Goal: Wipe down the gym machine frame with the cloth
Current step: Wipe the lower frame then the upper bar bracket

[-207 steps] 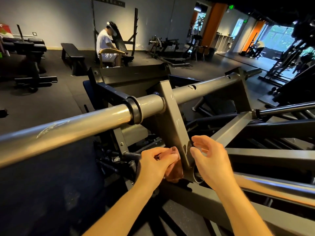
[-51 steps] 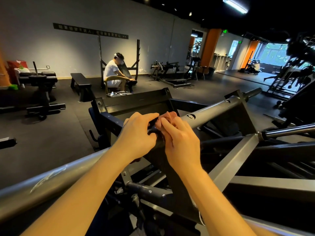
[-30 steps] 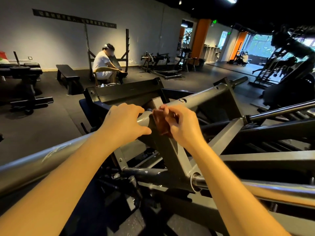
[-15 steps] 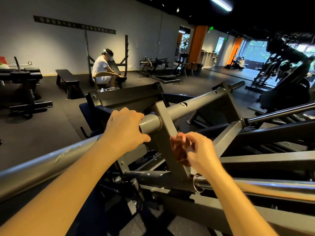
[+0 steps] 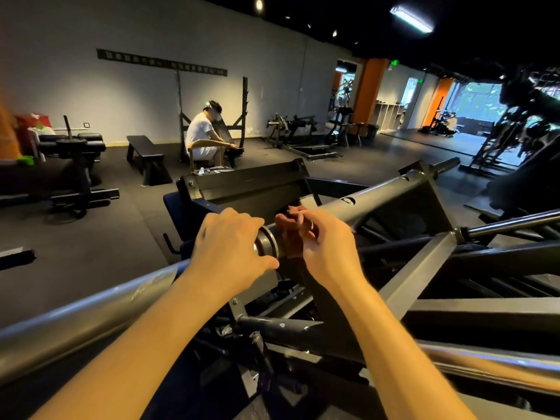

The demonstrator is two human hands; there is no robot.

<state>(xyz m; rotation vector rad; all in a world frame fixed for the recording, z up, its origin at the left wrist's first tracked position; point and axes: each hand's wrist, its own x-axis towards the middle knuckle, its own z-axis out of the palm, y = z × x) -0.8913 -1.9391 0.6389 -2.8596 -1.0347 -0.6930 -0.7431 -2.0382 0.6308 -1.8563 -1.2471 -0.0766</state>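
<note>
Cloth [image 5: 288, 241]: looked soft, light, bunched against frame [image 5: 394, 189] just right of collar [image 5: 268, 245], pinched in right hand [image 5: 328, 247]; left hand [image 5: 227, 247] curled round bar [image 5: 91, 313] left of collar; best gripped wadded under fingertips

Obstacles: grey bar [image 5: 91, 310] running lower left to upper right; collar [image 5: 268, 242] on it; flat bracket [image 5: 306, 294] beneath; diagonal strut [image 5: 421, 265] and chrome rod [image 5: 512, 221] at right; black plate [image 5: 242, 183] behind. Free room: open air above the bar. Below: crowded tubes [image 5: 278, 325].
</note>
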